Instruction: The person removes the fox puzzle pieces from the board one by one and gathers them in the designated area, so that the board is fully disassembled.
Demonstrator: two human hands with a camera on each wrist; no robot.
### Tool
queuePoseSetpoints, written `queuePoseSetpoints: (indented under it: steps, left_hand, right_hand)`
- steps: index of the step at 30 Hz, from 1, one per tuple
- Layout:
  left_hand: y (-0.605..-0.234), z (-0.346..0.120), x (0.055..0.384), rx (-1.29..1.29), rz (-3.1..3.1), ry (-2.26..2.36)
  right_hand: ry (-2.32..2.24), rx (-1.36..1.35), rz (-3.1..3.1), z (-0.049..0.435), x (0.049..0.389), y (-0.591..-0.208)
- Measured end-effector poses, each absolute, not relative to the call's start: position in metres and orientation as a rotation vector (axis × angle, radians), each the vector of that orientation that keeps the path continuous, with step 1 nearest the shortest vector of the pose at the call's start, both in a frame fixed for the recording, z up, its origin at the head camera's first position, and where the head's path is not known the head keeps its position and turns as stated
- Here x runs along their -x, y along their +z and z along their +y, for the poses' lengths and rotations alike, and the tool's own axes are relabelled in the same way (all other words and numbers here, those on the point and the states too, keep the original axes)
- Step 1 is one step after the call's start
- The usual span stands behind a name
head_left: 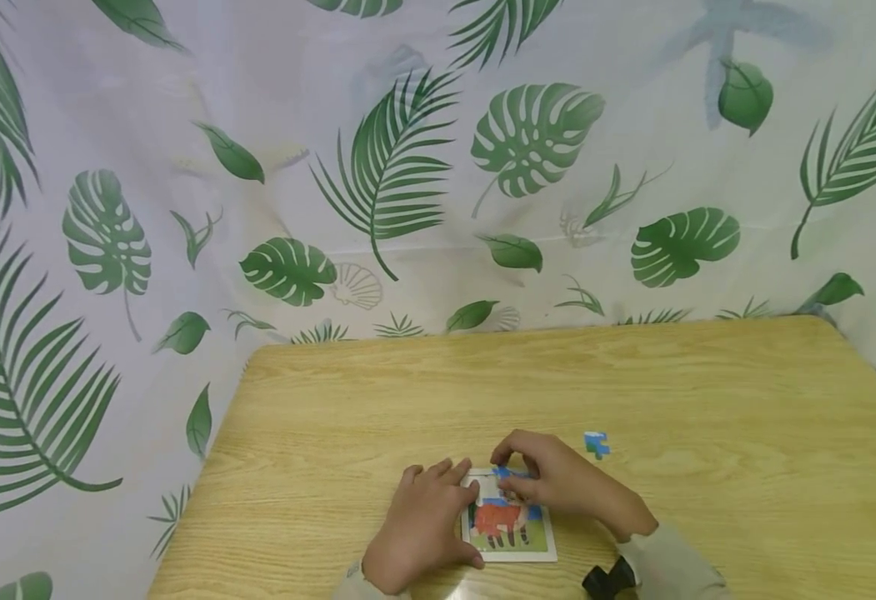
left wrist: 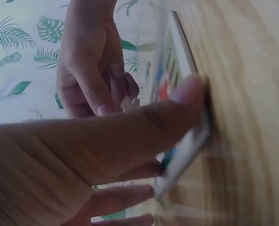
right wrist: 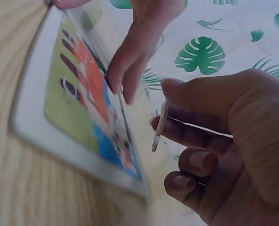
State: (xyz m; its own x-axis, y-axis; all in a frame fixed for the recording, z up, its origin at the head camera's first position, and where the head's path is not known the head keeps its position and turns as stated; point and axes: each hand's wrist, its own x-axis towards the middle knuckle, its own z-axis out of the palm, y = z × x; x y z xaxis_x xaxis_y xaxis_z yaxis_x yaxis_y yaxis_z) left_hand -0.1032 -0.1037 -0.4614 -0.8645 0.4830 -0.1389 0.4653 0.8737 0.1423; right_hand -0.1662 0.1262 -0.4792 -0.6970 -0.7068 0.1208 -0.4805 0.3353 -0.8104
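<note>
A small jigsaw puzzle board with a pale border lies on the table, showing a red-orange animal on green grass with blue above. My left hand rests along the board's left side, fingers spread and thumb at the lower left corner. Over the upper part, my right hand pinches a jigsaw piece between thumb and forefinger. The right wrist view shows that piece edge-on, above the board and apart from it; its picture side is hidden there.
Behind my right hand lies a loose blue, white and green jigsaw piece. A black object sits at my right sleeve. The wood-grain table meets a leaf-patterned curtain at its back and left sides.
</note>
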Motion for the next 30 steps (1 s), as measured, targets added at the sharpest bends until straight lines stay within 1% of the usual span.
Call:
queuePoseSetpoints:
  steps: [5,10,15,22,27,30]
  left_hand:
    - [-0.457,-0.105,0.103,-0.694,2.87,0.175]
    - [-0.463,-0.102,0.103,-0.764,2.841,0.336]
    - [-0.467,-0.101,0.104,-0.801,2.844,0.289]
    - [-0.465,-0.102,0.103,-0.804,2.85,0.262]
    - [-0.464,-0.1,0.102,-0.79,2.852,0.252]
    - [-0.464,-0.1,0.102,-0.784,2.85,0.257]
  right_hand:
    - [-1.347,1.151,2.385,0.129,0.17,-0.476]
    - [-1.316,1.213,2.527,0.14,0.174,-0.472]
    - [-1.295,1.136,2.639,0.16,0.179,-0.47]
    - [-1.276,1.026,2.706,0.209,0.182,-0.468]
    - [-1.108,0.953,2.853,0.241,0.185,-0.467]
    - [-0.957,0.877,2.941,0.251,0.187,-0.469]
